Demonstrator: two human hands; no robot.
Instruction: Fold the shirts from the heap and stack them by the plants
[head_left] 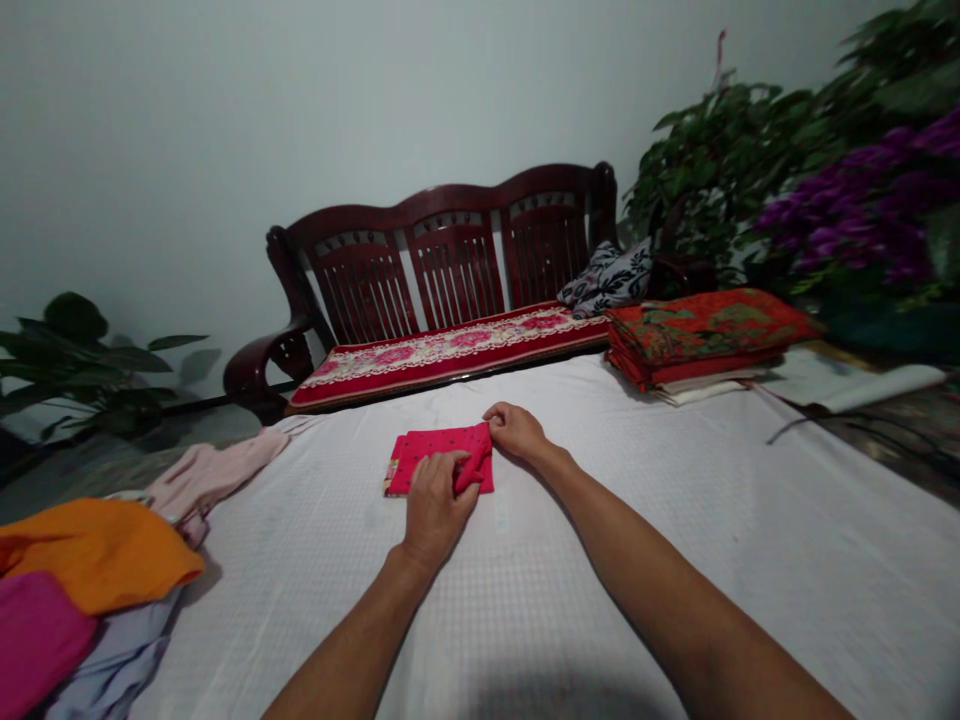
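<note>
A small folded red cloth (429,455) with dark dots lies on the white bedsheet (675,560) in front of me. My left hand (433,505) rests on its near edge, fingers closed in a pinch on a raised fold of the cloth. My right hand (514,432) is at the cloth's far right corner, fingers curled and gripping that corner.
A pile of clothes, orange (90,550), magenta, pale pink (217,470) and lilac, lies at the left. Folded red patterned fabrics (697,335) are stacked at the back right. A dark wooden bench (442,270) with a floral cushion stands beyond, with plants (825,190) on both sides.
</note>
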